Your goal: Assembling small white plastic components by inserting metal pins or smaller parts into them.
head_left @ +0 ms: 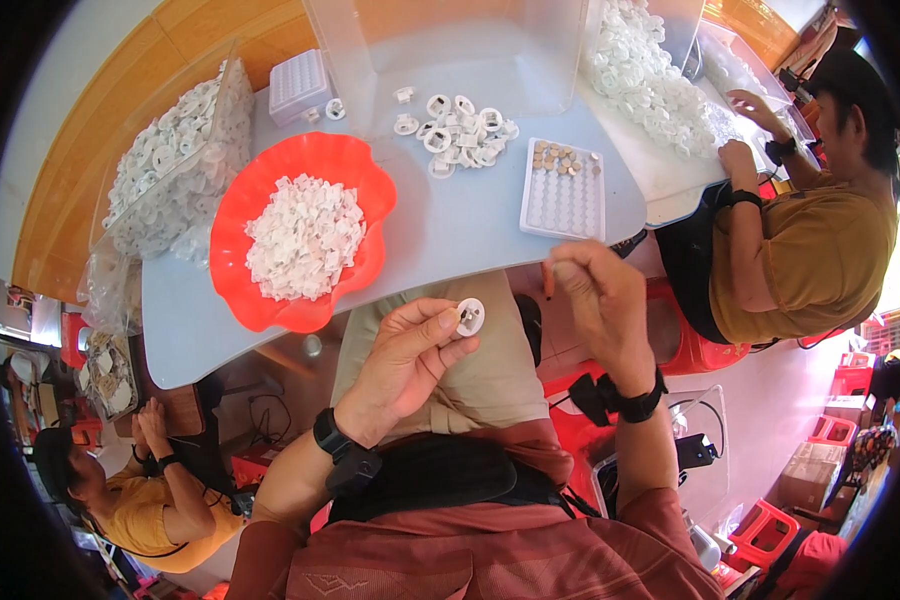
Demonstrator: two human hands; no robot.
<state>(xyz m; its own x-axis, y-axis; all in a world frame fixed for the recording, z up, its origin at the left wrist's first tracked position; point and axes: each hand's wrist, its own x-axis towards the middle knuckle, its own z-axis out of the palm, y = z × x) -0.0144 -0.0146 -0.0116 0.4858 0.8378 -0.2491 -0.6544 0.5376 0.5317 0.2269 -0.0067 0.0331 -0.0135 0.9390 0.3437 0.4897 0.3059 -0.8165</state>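
Pinching a round white part (471, 317) by its edge, the left hand (410, 350) has thumb and forefinger closed and the remaining fingers loosely curled behind. The part sits above the person's lap, just short of the table's near edge, its open face turned up toward the head and small metal-looking details showing inside. Being a disc, it has little long axis to speak of, though it appears slightly tilted.

To its right and a little farther from the body is the right hand (602, 290), thumb and forefinger drawn together, apart from the part; whether anything small sits between those tips I cannot tell, as the fingers hide it. The part lies to this hand's left and slightly nearer the person.

Just beyond the right hand, a white tray (562, 212) lies on the blue-grey table (440, 235), its longer side running away from the person, with coin-like discs (560, 157) gathered at the far end. The right hand is clearly the nearer one to it. Farther out and leftward is a pile of round white pieces (467, 138); beyond the left hand stands a red scalloped bowl (232, 230) filled with small white pieces (305, 240).
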